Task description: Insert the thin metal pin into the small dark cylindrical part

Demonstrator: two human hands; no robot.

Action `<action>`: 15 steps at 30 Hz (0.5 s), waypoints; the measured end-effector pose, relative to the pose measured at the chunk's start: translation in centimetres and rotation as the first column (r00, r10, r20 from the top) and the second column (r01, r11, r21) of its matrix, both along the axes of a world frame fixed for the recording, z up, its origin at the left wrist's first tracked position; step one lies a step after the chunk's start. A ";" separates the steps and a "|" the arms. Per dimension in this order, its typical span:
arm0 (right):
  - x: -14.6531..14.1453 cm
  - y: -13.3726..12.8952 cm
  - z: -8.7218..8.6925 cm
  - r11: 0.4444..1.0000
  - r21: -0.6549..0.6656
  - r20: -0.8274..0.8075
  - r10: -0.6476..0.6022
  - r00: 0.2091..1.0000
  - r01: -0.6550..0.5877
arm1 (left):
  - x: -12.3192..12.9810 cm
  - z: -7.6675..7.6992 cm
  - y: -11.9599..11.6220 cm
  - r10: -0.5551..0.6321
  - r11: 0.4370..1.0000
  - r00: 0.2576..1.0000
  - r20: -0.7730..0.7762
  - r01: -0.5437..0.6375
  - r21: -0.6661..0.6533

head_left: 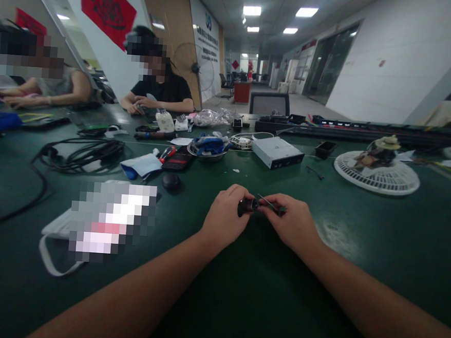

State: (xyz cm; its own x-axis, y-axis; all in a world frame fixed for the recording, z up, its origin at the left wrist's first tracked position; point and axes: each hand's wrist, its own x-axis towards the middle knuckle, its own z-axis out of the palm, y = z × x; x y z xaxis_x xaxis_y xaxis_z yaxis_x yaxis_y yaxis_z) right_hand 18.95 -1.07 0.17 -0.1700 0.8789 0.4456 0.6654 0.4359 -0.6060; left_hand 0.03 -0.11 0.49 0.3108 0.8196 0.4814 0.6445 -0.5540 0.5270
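Note:
My left hand is closed around a small dark cylindrical part, its open end turned to the right. Close beside it, my right hand pinches a thin metal tool, perhaps tweezers, between thumb and fingers; its kind is not clear. The fingertips of both hands almost meet at the cylinder's end. Both hands are just above the green table, in front of me. Most of what lies inside the right hand is hidden by its fingers.
Ahead are a silver drive box, a metal bowl with blue cloth, and a white fan grille. Leftward lie a black mouse, a red-handled screwdriver, coiled black cable and a blurred-out pale device. Two people sit across.

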 end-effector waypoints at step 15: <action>0.1 0.2 -0.1 0.995 -0.091 -0.075 -0.045 0.996 0.038 | 0.0 0.0 -0.2 -0.210 0.977 0.977 -0.043 0.211 0.018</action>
State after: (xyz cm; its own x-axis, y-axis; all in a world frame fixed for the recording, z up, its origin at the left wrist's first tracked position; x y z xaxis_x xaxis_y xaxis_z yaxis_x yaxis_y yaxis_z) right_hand 19.09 -0.87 0.12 -0.1004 0.9213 0.3757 0.6317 0.3507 -0.6914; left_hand -0.01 -0.30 0.52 0.4947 0.7230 0.4822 0.5333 -0.6907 0.4884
